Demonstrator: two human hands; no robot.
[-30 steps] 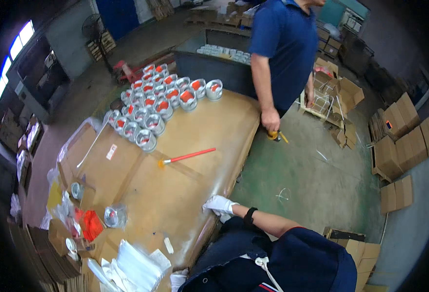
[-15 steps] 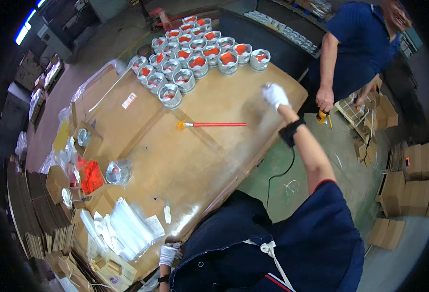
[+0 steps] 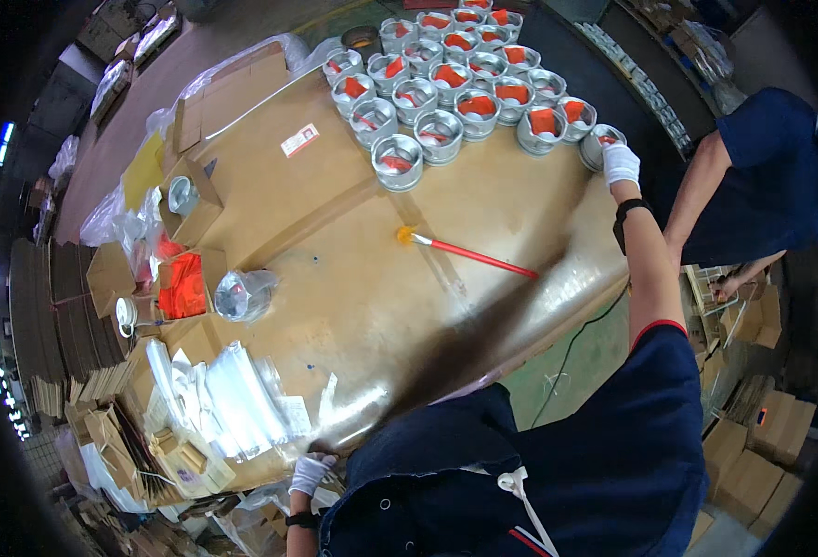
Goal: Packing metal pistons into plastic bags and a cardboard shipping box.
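Right hand (image 3: 622, 165) has moved forward to the rightmost silver cup (image 3: 594, 148), its grip unclear.

The pistons (image 3: 397, 183) are silver-grey, with orange-red pieces (image 3: 511, 93) inside. The paintbrush (image 3: 472, 255) has a red handle, a pale ferrule and yellow-orange bristles. Tan covers the worktop (image 3: 335, 209), crossed by darker brown bands. Right glove (image 3: 622, 165) and left glove (image 3: 311, 473): white. The navy shirt (image 3: 613, 418) has red sleeve edging (image 3: 660, 325); the co-worker's shirt (image 3: 762, 186) is navy.
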